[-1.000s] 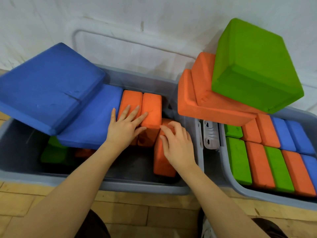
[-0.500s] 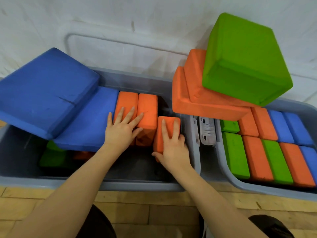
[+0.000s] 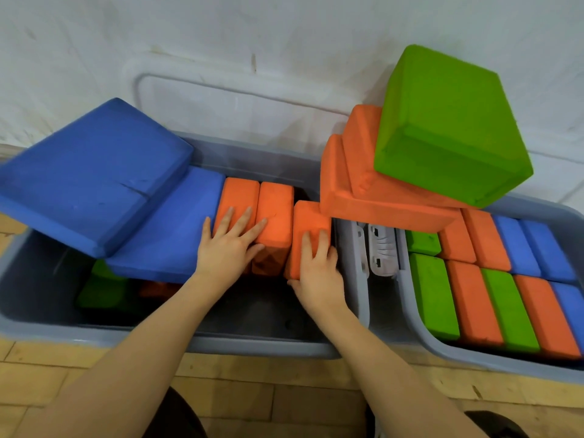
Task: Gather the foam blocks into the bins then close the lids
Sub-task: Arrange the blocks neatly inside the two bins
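Two grey bins stand side by side against the wall. In the left bin (image 3: 246,346) my left hand (image 3: 227,248) lies flat, fingers spread, on two upright orange blocks (image 3: 259,203). My right hand (image 3: 316,263) grips a third orange block (image 3: 308,219) standing beside them, close to the bin's right wall. Two big blue slabs (image 3: 94,172) lean over the left part of that bin, with a green block (image 3: 101,289) underneath. The right bin (image 3: 474,358) holds rows of orange, green and blue blocks (image 3: 474,295).
A large green cube (image 3: 448,131) sits on two orange slabs (image 3: 363,191) that overhang the gap between the bins. A translucent lid (image 3: 221,99) leans against the white wall behind the left bin. Grey latches (image 3: 379,248) sit between the bins. Wooden floor lies in front.
My right hand has lifted the third orange block from lying low in the bin to standing upright next to the other two. My left hand stayed pressed on the pair.
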{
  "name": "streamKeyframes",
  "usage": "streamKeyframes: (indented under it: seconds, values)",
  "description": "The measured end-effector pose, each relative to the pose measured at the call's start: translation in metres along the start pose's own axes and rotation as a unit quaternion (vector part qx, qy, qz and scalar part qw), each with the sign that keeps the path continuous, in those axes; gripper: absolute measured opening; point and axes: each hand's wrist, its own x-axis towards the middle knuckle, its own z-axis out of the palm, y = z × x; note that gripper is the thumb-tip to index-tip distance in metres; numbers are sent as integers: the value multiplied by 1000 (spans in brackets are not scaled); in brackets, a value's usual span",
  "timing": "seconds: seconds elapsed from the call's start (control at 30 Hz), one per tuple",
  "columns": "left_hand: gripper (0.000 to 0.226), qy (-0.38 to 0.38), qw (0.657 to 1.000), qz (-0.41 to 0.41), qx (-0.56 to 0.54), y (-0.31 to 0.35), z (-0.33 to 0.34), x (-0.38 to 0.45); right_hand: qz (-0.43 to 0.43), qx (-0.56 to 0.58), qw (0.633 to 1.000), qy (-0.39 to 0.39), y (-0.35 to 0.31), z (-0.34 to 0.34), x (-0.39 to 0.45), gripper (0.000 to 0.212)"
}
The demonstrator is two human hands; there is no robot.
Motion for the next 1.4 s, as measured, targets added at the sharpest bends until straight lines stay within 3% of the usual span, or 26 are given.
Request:
streamKeyframes:
  seconds: [0.1,0.17,0.23,0.33,0.5,0.73,0.83,0.93,1.1,1.2,1.4]
  values:
    - [54,0,1000,-14,-11,3,0,1,-17,-5,1000,-17,6,-4,6,78]
    - [51,-7,1000,-17,-18,5,0,-1,-25,-28,999,21,10,0,7,71]
    - [47,-1,1000,-18,-19,6,0,-4,-6,-29,997,67,8,2,7,73]
    - [48,3,1000,-9,-19,6,1,-6,2,-50,998,29,1,5,9,79]
    - [53,7,1000,-10,-23,3,2,-5,-2,-20,999,38,1,9,11,73]
    - [45,43,999,-3,-19,0,5,-9,11,-30,991,129,3,20,30,78]
    - [48,45,999,-7,-27,1,7,-9,6,-29,992,124,2,23,38,76]
    - [51,44,998,-14,-38,1,9,-8,-5,-8,997,72,7,23,38,69]
    - [50,28,999,-11,-11,2,5,-9,-38,-62,982,173,10,28,36,85]
    - [45,47,999,25,2,2,1,-4,-32,-84,978,188,11,33,39,97]
    - [94,-74,993,87,25,8,-10,26,-13,-34,977,209,12,39,43,91]
